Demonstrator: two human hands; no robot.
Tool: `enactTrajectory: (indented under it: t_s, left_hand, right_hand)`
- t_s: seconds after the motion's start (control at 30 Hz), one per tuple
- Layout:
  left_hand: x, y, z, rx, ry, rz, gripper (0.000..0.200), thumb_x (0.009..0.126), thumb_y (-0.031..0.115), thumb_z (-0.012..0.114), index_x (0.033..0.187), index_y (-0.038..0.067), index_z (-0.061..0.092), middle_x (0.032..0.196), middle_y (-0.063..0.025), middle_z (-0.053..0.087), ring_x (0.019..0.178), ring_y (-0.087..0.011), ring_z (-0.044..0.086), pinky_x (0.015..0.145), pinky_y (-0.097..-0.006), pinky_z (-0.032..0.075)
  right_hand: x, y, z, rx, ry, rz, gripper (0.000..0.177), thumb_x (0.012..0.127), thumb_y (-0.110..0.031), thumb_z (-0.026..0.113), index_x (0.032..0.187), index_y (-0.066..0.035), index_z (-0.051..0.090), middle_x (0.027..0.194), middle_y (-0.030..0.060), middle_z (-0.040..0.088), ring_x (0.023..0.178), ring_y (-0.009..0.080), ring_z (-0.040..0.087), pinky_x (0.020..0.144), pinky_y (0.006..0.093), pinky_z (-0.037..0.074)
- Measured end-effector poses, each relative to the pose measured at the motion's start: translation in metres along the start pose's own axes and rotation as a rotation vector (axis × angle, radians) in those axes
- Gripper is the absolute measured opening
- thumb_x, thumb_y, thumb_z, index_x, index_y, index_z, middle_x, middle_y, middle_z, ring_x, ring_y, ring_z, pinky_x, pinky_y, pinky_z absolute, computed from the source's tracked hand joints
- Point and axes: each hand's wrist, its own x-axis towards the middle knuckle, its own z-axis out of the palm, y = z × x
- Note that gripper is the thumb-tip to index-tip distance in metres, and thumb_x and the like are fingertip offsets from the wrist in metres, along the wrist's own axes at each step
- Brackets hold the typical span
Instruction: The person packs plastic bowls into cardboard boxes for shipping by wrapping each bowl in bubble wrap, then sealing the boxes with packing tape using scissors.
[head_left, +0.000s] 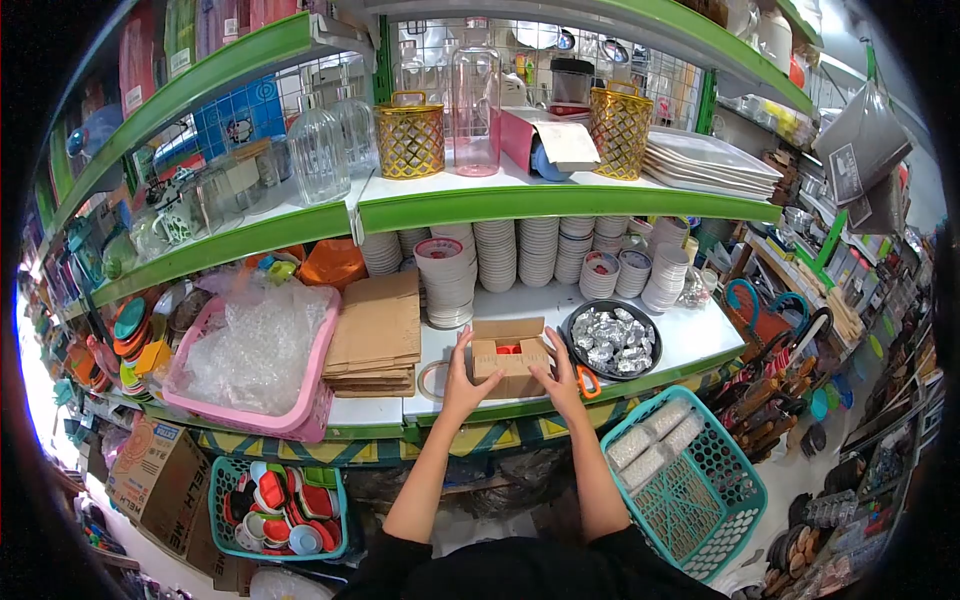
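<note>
A small brown cardboard box (508, 384) stands on the white shelf in front of me, its rear flap raised and the flaps nearer me partly folded in. Something red shows through the gap between the flaps; its kind is hidden. My left hand (466, 382) grips the box's left side, thumb on the front. My right hand (558, 384) holds the right side the same way. Just right of that hand lie orange-handled scissors (589, 382). A tan ring, perhaps a tape roll (430, 380), lies partly hidden beside my left hand.
Flattened cardboard (372, 330) and a pink basket (318, 400) of bubble wrap sit left. A black round tray (657, 350) of foil-wrapped pieces sits right. Stacked bowls (495, 255) stand behind, under a green-edged shelf (560, 203). Teal baskets (745, 490) flank me below.
</note>
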Motion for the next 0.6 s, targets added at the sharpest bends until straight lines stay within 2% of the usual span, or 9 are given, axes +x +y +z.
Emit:
enactTrajectory:
  t_s: [0.2, 0.33, 0.43, 0.5, 0.53, 0.6]
  left_hand:
    - [-0.002, -0.007, 0.004, -0.199, -0.040, -0.042, 0.081, 0.075, 0.016, 0.076, 0.139, 0.002, 0.027, 0.143, -0.0191, 0.032, 0.135, -0.0291, 0.030, 0.111, -0.0397, 0.024]
    - [-0.005, -0.001, 0.006, -0.256, -0.011, -0.049, 0.077, 0.076, 0.014, 0.075, 0.137, 0.001, 0.029, 0.143, -0.0184, 0.032, 0.134, -0.0281, 0.031, 0.111, -0.0393, 0.024]
    - [-0.006, 0.005, 0.008, -0.325, 0.005, -0.041, 0.074, 0.077, 0.012, 0.074, 0.135, 0.001, 0.030, 0.141, -0.0177, 0.034, 0.133, -0.0272, 0.033, 0.111, -0.0391, 0.024]
    - [-0.006, 0.009, 0.007, -0.337, 0.076, -0.058, 0.063, 0.076, 0.013, 0.074, 0.127, 0.002, 0.040, 0.138, -0.0173, 0.038, 0.130, -0.0282, 0.037, 0.109, -0.0394, 0.028]
    - [-0.005, 0.008, 0.005, -0.336, 0.077, -0.059, 0.063, 0.076, 0.013, 0.074, 0.127, 0.002, 0.040, 0.138, -0.0173, 0.038, 0.130, -0.0282, 0.037, 0.109, -0.0394, 0.028]
    - [-0.004, 0.003, 0.000, -0.107, -0.016, -0.010, 0.051, 0.075, 0.014, 0.075, 0.118, 0.004, 0.049, 0.135, -0.0161, 0.042, 0.127, -0.0294, 0.041, 0.105, -0.0406, 0.033]
  right_hand:
    - [0.002, -0.003, -0.001, 0.184, -0.032, 0.055, 0.080, 0.081, -0.013, 0.068, 0.146, -0.007, 0.022, 0.147, 0.0137, 0.028, 0.133, 0.0253, 0.033, 0.108, 0.0364, 0.027]
    - [0.000, -0.004, -0.001, 0.144, -0.020, 0.086, 0.079, 0.081, -0.014, 0.069, 0.146, -0.008, 0.023, 0.146, 0.0147, 0.029, 0.132, 0.0251, 0.034, 0.106, 0.0355, 0.029]
    - [0.000, -0.002, -0.001, 0.190, -0.024, 0.093, 0.072, 0.082, -0.015, 0.069, 0.142, -0.007, 0.030, 0.143, 0.0138, 0.032, 0.130, 0.0244, 0.036, 0.106, 0.0348, 0.029]
    - [0.001, 0.002, -0.002, 0.184, -0.036, 0.101, 0.057, 0.083, -0.012, 0.066, 0.133, -0.008, 0.040, 0.141, 0.0110, 0.034, 0.130, 0.0250, 0.035, 0.105, 0.0357, 0.031]
    - [0.001, 0.004, -0.003, 0.184, -0.037, 0.101, 0.057, 0.083, -0.012, 0.066, 0.133, -0.008, 0.040, 0.141, 0.0110, 0.034, 0.130, 0.0250, 0.035, 0.105, 0.0357, 0.031]
    - [0.002, 0.005, -0.003, 0.062, -0.036, -0.019, 0.042, 0.083, -0.013, 0.065, 0.121, -0.008, 0.048, 0.139, 0.0090, 0.035, 0.131, 0.0242, 0.034, 0.104, 0.0351, 0.031]
